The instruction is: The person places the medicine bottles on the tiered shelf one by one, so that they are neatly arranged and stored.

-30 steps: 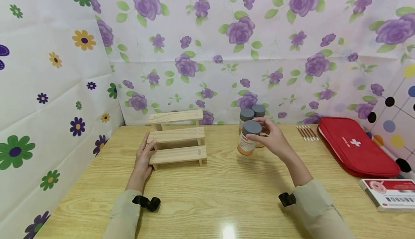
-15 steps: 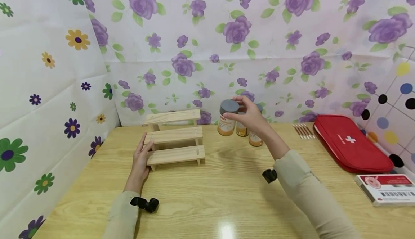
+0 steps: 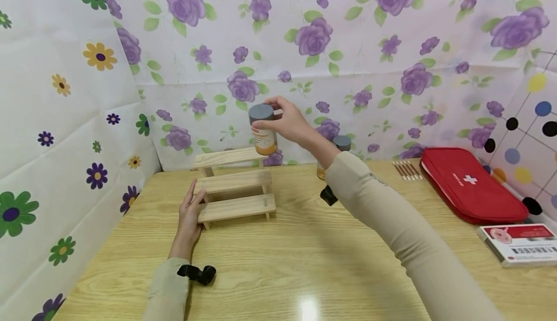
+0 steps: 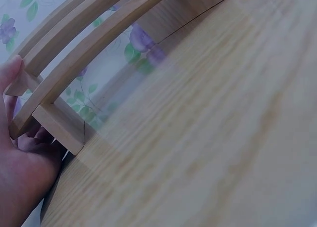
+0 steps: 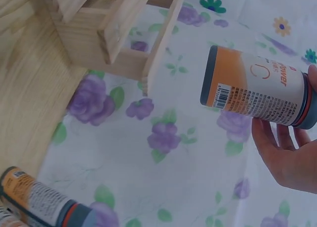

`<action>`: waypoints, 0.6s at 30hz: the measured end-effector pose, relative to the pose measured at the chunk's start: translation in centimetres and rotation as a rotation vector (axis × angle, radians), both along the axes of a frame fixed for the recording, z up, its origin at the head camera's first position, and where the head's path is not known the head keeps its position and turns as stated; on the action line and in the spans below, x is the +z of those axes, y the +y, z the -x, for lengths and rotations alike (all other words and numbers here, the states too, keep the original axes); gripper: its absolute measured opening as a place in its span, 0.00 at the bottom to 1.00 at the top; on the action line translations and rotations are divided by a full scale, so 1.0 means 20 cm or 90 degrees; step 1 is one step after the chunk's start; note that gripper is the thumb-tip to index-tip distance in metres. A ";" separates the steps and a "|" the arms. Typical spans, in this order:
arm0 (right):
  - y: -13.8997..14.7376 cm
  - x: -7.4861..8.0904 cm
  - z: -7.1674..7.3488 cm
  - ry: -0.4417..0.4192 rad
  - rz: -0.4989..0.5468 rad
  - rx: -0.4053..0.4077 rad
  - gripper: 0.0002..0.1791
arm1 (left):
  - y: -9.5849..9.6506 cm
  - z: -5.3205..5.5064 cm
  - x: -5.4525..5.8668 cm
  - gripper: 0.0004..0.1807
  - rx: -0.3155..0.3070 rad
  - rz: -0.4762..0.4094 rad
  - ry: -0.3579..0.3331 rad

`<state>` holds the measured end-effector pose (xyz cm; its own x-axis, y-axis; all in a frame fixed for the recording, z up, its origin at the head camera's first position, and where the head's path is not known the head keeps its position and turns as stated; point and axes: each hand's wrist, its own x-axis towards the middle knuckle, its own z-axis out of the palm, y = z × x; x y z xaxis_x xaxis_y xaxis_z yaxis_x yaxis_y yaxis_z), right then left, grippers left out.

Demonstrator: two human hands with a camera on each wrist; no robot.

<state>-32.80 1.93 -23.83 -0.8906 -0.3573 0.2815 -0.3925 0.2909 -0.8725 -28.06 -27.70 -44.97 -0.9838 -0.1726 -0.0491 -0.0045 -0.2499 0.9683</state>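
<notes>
My right hand (image 3: pixel 289 120) grips a jar (image 3: pixel 264 137) with a grey lid and a white and orange label, fingers and thumb round its lid end. The jar is in the air, overlapping the right end of the top step in the head view. A three-tier wooden step rack (image 3: pixel 235 182) stands on the table at the left. My left hand (image 3: pixel 189 217) holds the rack's left end; in the left wrist view its fingers (image 4: pixel 37 138) curl in behind the lowest step. Two like jars stand further right, mostly hidden by the right arm; one jar (image 5: pixel 39 197) shows lower left in the right wrist view.
On the right of the table lies a red first aid pouch (image 3: pixel 474 185), with several cotton swabs (image 3: pixel 407 170) beside it. A white and red box (image 3: pixel 520 244) lies in front of the pouch. Flowered cloth (image 3: pixel 370 45) hangs close behind the rack.
The right hand has carried the jar leftward and up, from beside the other jars to over the rack's top step. The left hand stays on the rack.
</notes>
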 end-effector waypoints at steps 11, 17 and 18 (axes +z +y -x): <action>-0.31 0.05 0.06 0.011 -0.033 0.003 0.36 | -0.02 0.02 0.00 0.33 -0.006 -0.004 0.004; -0.46 0.00 0.08 -0.016 -0.039 -0.022 0.37 | -0.03 0.01 -0.01 0.34 -0.013 -0.013 0.008; -0.49 -0.01 0.08 -0.022 -0.044 -0.028 0.37 | -0.03 0.01 -0.02 0.34 -0.014 -0.016 0.007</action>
<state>-34.46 -7.84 -24.10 -0.9143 -0.3356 0.2269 -0.3488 0.3672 -0.8623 -28.22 -28.28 -45.36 -0.9879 -0.1491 -0.0418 0.0007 -0.2745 0.9616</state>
